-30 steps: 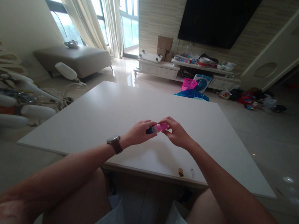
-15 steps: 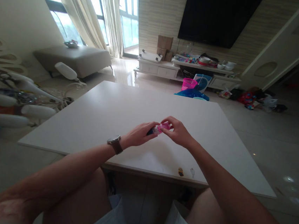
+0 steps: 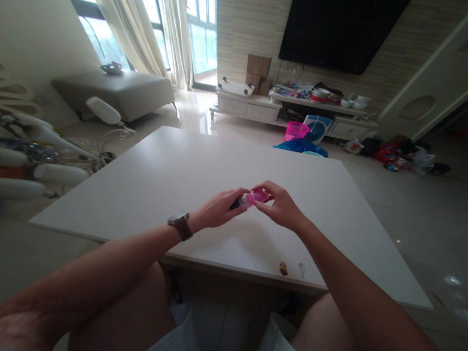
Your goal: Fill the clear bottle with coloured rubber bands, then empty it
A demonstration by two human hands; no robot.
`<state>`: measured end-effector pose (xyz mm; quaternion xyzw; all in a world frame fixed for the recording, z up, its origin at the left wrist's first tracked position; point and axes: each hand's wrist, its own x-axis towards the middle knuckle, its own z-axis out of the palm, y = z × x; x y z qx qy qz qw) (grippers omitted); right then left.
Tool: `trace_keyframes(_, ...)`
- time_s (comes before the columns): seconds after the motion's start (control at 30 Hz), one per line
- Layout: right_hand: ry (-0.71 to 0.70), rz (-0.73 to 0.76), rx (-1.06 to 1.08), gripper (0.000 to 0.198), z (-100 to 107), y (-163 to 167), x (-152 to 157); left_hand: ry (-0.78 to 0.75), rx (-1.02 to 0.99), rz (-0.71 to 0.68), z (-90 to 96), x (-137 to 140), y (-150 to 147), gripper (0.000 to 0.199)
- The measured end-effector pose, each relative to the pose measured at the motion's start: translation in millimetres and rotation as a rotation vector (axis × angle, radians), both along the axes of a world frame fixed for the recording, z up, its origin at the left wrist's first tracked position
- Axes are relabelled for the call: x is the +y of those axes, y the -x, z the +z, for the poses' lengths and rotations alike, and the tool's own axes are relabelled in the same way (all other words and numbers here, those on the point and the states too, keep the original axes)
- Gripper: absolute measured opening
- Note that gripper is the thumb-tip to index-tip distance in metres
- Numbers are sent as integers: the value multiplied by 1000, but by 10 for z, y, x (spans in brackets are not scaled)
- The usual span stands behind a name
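Above the white table (image 3: pixel 201 167), both hands meet on a small pink-and-clear item with a dark end (image 3: pixel 252 198), shaped somewhat like a little bottle; its exact kind is too small to tell. My left hand (image 3: pixel 223 205), below a wristwatch (image 3: pixel 179 224), is closed round the dark end. At the other end, the thumb and fingers of my right hand (image 3: pixel 279 205) pinch the pink part. Near the table's front edge lie a small yellow-and-dark cartoon figure (image 3: pixel 283 268) and, beside it, a small whitish clear piece (image 3: pixel 301 269).
A lamp with several white shades (image 3: pixel 60 174) stands by the table's left side. Beyond the far edge are a pink basket (image 3: pixel 296 131) and a blue plastic item (image 3: pixel 298 145). A cluttered low cabinet (image 3: pixel 260 112) runs along the wall. My knees are under the front edge.
My right hand has shifted very slightly, and a little more of the pink part shows between the fingers. My left hand keeps its hold almost unmoved.
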<state>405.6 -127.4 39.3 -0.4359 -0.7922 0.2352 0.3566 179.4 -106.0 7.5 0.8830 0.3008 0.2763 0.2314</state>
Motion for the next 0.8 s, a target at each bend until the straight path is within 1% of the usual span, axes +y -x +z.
trace_keyframes(0.23, -34, 27, 19, 31, -2, -4, 5, 4, 15, 4, -11, 7, 5, 38)
trace_keyframes(0.57, -62, 47, 25, 30, 33, -7, -16, 28, 6, -12, -1, 3, 2, 38)
trace_keyframes(0.67, -54, 40, 28, 30, 56, -1, -27, 61, -22, -34, 25, -6, 7, 39)
trace_keyframes(0.8, -42, 35, 50, 30, 79, 6, -35, 173, -86, -58, 66, -28, 20, 40)
